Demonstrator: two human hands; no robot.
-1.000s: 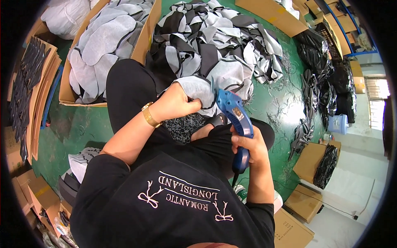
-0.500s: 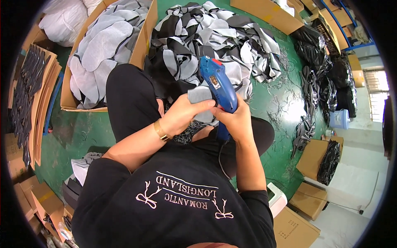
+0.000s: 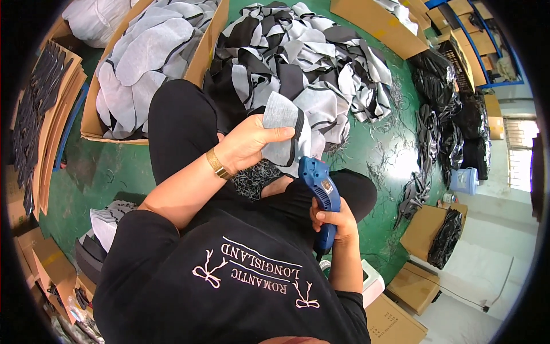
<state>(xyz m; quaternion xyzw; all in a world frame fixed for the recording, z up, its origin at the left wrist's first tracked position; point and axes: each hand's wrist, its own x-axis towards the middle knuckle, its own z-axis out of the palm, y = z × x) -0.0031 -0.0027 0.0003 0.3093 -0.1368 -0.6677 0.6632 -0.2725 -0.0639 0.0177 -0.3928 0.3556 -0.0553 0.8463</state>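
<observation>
My left hand (image 3: 245,144) pinches a rounded grey fabric piece (image 3: 279,117) with a black band along its right side, thumb on top. The piece is held up over my lap. My right hand (image 3: 337,219) is wrapped round the handle of blue electric scissors (image 3: 321,186). Their head points up and left, close to the lower right edge of the fabric; whether the blades touch it I cannot tell. Beyond my hands, a heap of grey and black fabric pieces (image 3: 292,49) lies on the floor. Dark thread trimmings (image 3: 256,179) are gathered between my legs.
At the far left a cardboard box (image 3: 207,49) holds more grey pieces. Black plastic bags (image 3: 438,77) line the right side, with a pale blue bucket (image 3: 464,180) beside them. Stacked cardboard (image 3: 63,114) with black strips stands left. Loose threads litter the green floor (image 3: 378,172).
The electric scissors have moved down and toward me in my right hand, away from my left thumb. The grey fabric piece now shows more fully and stands higher in my left hand.
</observation>
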